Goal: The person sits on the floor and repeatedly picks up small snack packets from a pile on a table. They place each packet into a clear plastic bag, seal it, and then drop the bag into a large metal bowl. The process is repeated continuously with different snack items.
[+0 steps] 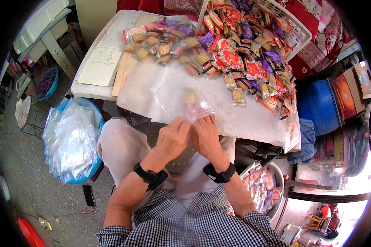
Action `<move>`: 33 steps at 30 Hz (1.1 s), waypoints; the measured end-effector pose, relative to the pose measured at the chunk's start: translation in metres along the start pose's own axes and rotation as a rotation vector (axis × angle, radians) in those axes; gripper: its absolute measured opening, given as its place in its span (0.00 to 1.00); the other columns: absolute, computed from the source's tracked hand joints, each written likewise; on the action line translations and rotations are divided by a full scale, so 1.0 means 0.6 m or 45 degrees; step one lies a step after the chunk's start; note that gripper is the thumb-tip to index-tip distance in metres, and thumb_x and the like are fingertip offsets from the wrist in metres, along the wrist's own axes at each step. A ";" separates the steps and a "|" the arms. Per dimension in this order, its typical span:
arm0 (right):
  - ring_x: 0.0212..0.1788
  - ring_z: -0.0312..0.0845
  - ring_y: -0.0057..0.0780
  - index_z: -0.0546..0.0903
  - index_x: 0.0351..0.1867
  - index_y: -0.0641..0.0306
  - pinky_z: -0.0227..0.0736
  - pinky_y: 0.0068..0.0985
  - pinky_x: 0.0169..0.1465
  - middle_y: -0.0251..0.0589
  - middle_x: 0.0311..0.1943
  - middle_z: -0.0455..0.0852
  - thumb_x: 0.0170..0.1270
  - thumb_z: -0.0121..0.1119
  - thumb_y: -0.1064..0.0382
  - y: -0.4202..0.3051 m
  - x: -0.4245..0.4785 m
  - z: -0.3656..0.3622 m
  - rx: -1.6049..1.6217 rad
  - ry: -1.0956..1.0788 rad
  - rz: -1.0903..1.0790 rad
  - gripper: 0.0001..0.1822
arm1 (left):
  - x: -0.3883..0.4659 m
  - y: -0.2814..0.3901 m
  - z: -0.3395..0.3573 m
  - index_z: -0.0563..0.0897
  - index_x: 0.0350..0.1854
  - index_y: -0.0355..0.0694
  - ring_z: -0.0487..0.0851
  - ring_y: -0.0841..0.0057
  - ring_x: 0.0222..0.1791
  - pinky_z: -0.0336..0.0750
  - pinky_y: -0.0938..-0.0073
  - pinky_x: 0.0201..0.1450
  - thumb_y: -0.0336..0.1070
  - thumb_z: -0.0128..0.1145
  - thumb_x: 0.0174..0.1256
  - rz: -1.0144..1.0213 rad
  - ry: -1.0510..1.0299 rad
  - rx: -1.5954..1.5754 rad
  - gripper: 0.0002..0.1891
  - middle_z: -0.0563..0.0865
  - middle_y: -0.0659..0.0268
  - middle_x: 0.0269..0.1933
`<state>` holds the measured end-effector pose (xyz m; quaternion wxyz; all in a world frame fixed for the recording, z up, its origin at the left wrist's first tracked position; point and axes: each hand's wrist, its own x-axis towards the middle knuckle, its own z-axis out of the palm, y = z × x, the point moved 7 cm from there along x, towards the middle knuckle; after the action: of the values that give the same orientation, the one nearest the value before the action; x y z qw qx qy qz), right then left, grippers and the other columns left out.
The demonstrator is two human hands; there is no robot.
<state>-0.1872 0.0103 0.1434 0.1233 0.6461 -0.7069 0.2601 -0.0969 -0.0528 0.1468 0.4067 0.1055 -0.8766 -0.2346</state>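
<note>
A clear plastic bag [168,95] lies over the table's front edge, its near end pinched by both my hands. My left hand [173,136] grips the corner on the left, fingertips bent in. Close beside it, my right hand [205,134] has its fingers curled at the bag's right part. A yellow square packet [190,97] and something pink, both blurred, show through the film. Beyond the bag, small wrapped snack packets [164,49] are spread on the white tabletop [136,80]. A heap with red flower-printed packets [230,58] spills toward me from a white plastic basket [300,35].
Left of my knee, a blue basin [101,111] holds a stack of clear bags [74,145]. A phone [88,195] lies on the floor. At my right stand a metal basin [280,185] with filled bags and a blue barrel [317,106]. Handwritten paper [95,72] rests on the table.
</note>
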 end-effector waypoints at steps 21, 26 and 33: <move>0.56 0.75 0.53 0.78 0.49 0.69 0.70 0.44 0.58 0.52 0.47 0.83 0.60 0.65 0.67 0.141 -0.058 -0.093 0.320 0.150 0.829 0.16 | -0.004 -0.005 -0.004 0.79 0.41 0.36 0.82 0.60 0.25 0.77 0.65 0.25 0.19 0.62 0.52 -0.030 0.021 0.054 0.13 0.78 0.59 0.35; 0.57 0.74 0.56 0.75 0.56 0.67 0.70 0.45 0.58 0.55 0.50 0.82 0.59 0.65 0.61 0.237 -0.031 -0.121 -0.250 0.220 0.790 0.24 | 0.002 0.001 0.000 0.73 0.32 0.38 0.81 0.62 0.30 0.78 0.68 0.28 0.23 0.59 0.53 -0.018 -0.015 0.103 0.08 0.74 0.60 0.31; 0.53 0.76 0.55 0.76 0.54 0.65 0.71 0.46 0.55 0.53 0.48 0.83 0.56 0.66 0.61 0.266 -0.009 -0.089 -0.342 0.148 0.723 0.24 | -0.002 -0.005 -0.005 0.78 0.41 0.35 0.83 0.60 0.25 0.77 0.65 0.25 0.19 0.62 0.55 -0.001 0.023 0.073 0.12 0.78 0.58 0.35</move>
<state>-0.3509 0.0477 0.1520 0.1703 0.3850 -0.8788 0.2248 -0.0939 -0.0557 0.1461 0.4113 0.1196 -0.8791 -0.2089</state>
